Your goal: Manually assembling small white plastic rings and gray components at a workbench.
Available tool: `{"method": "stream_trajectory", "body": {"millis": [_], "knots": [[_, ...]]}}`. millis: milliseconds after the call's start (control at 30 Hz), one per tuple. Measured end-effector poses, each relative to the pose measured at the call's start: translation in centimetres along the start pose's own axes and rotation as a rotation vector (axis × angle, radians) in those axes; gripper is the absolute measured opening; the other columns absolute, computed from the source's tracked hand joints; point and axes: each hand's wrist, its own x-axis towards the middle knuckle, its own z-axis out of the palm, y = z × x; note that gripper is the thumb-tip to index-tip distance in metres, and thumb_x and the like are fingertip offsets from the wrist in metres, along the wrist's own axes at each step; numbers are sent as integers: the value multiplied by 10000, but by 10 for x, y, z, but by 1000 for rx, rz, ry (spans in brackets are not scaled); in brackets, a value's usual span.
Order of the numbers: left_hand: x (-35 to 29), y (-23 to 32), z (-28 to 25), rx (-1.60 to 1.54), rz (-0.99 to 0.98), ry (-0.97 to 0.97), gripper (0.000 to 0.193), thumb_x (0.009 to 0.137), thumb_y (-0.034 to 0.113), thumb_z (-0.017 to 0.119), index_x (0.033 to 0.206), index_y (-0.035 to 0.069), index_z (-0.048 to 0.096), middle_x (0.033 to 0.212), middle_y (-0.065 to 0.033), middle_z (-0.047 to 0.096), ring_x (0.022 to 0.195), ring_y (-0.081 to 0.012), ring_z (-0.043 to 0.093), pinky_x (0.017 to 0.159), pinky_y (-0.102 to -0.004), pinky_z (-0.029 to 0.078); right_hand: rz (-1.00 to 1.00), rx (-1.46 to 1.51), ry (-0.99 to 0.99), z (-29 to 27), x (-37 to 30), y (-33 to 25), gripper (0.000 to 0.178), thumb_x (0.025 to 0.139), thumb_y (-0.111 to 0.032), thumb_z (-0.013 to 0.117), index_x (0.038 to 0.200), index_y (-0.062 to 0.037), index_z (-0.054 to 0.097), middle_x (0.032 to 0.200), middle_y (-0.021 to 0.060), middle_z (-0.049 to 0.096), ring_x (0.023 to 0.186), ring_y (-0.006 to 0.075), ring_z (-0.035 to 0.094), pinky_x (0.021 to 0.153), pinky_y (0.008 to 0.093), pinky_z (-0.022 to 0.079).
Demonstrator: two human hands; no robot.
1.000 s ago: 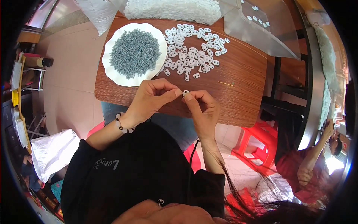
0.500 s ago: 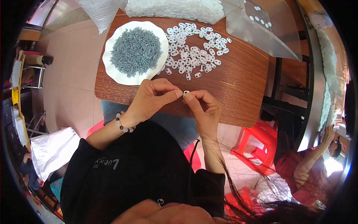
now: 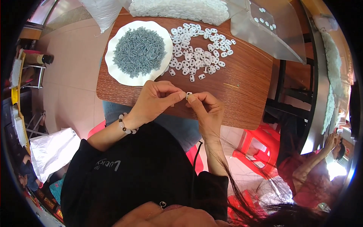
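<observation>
Just over the table's near edge, my right hand pinches a small white plastic piece with a dark hole between thumb and forefinger. My left hand is closed too, with thumb and forefinger tips pressed together right beside the piece; whatever they hold is hidden. Beyond my left hand stands a white plate with a scalloped rim, heaped with small grey metal springs. To the right of the plate, many white oval plastic pieces with two holes lie loose on the brown wooden table.
A clear bin holding a pile of white pieces stands at the back. Right of it, a transparent tray overhangs the table corner. Red plastic stools are at the right, near another person in red. A thin yellowish strip lies on the table.
My hands stay nearly where they were, still pinched together at the white piece. The view has shifted slightly; at the right, the other person's arm has moved.
</observation>
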Motion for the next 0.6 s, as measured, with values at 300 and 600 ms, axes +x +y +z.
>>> {"method": "stream_trajectory", "body": {"millis": [300, 600], "knots": [[2, -10, -6, -51, -130, -31, 211, 919, 206, 651, 943, 8, 721, 762, -5, 647, 581, -29, 497, 490, -173, 382, 20, 85, 18, 0, 1, 6, 101, 878, -103, 672, 862, -3, 678, 758, 31, 663, 702, 68, 580, 669, 209, 448], [3, -17, 3, -99, -120, 14, 208, 919, 202, 646, 934, 7, 714, 775, -4, 652, 622, -23, 522, 509, -166, 402, 4, 66, 21, 2, 3, 11, 115, 897, -128, 660, 855, -21, 667, 761, 19, 661, 709, 62, 576, 678, 204, 443]]}}
